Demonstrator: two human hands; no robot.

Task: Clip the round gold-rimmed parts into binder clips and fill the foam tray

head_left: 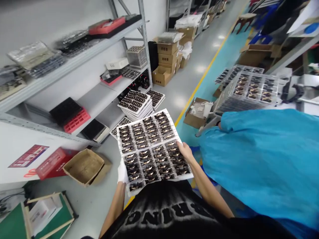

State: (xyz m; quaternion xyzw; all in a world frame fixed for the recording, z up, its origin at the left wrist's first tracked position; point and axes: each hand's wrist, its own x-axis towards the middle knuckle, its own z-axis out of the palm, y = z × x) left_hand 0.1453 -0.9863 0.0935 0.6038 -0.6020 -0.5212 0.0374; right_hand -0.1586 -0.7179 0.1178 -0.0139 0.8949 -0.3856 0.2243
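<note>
A white tray point(152, 146) full of small dark parts with shiny metal bits, set in rows, is held level in front of my body. My left hand point(122, 172), in a white glove, grips its left edge. On the right edge, my bare right hand point(184, 150) is closed around the rim, fingers partly hidden beneath. Past the far edge, a stack of similar filled trays point(136, 103) rests low by the shelf, with another short stack point(156, 98) beside it.
Metal shelving point(109, 91) with trays and boxes lines the left. An open carton point(84, 166) sits on the floor at left. A co-worker in a blue smock point(259, 159) is close on my right, near stacked clear trays point(249, 89). Cardboard boxes point(165, 59) stand farther along the aisle.
</note>
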